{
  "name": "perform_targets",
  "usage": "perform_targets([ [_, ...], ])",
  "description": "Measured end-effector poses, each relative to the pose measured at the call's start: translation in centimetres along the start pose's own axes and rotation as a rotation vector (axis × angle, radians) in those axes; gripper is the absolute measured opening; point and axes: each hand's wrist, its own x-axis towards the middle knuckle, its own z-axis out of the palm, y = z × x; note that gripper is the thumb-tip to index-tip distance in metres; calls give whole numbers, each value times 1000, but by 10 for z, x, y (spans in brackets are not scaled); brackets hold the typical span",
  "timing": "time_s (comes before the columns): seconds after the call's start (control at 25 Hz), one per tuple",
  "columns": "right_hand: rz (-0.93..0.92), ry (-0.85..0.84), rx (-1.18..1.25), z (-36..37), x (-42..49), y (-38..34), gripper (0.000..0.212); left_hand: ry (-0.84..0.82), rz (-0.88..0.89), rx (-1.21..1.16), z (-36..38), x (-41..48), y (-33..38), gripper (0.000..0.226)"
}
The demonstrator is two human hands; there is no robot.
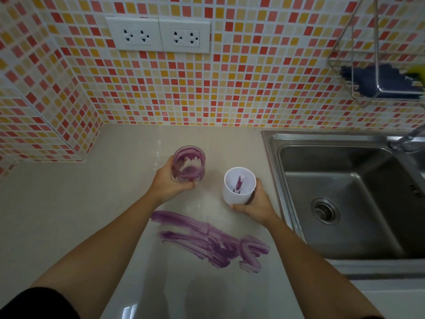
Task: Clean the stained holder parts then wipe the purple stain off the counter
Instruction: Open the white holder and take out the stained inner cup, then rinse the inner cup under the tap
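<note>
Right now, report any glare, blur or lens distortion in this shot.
Head view: wide-angle distortion bows the tiled wall and sink rim; light glare streaks the counter near the bottom edge; the yellow object by the wire rack is blurred; the purple stain looks sharp.

Mosaic tile wall [253, 88], two white sockets [158, 36], steel sink [345, 192], wire rack [377, 65]

Left hand [171, 181] gripping stained clear cup [189, 164]; right hand [255, 203] gripping white cup [239, 186]
</note>
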Motion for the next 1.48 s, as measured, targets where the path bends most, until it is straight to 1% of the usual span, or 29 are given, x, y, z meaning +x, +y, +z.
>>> perform_targets([
  [0.16,-13,-23,-52,-3,2,4,90,33,44,35,0,9,28,79],
  [0.28,-14,-115,-80,-11,1,8,108,40,135,-6,9,15,75,78],
  [0.32,-18,-136,-130,-20,-1,7,111,38,175,-1,16,17,95,76],
  [0.36,-28,-131,-196,-34,-2,6,109,34,220,7,25,17,116,75],
  [0.48,-119,-32,-266,-95,-1,5,97,-5,355,9,71,17,170,74],
  [0.56,-146,48,-317,-149,3,14,94,-46,421,27,119,15,199,78],
  [0.68,-187,117,-489,-233,10,42,86,-90,452,81,201,12,223,83],
  [0.8,-192,176,-649,-326,10,82,75,-77,419,137,294,11,234,85],
  [0.88,-160,198,-800,-384,10,115,73,-33,374,237,349,11,230,89],
  [1.04,-1,216,-1010,-465,4,173,68,-17,233,332,430,17,207,92],
  [1.12,80,204,-1050,-490,0,197,68,6,249,419,459,20,197,88],
  [1.24,135,191,-1061,-513,-1,228,69,-17,239,607,491,29,191,83],
  [1.36,83,214,-1063,-514,-2,234,65,-55,273,838,502,42,187,78],
  [1.48,57,208,-1057,-514,-2,240,62,-109,284,1121,518,56,186,81],
])
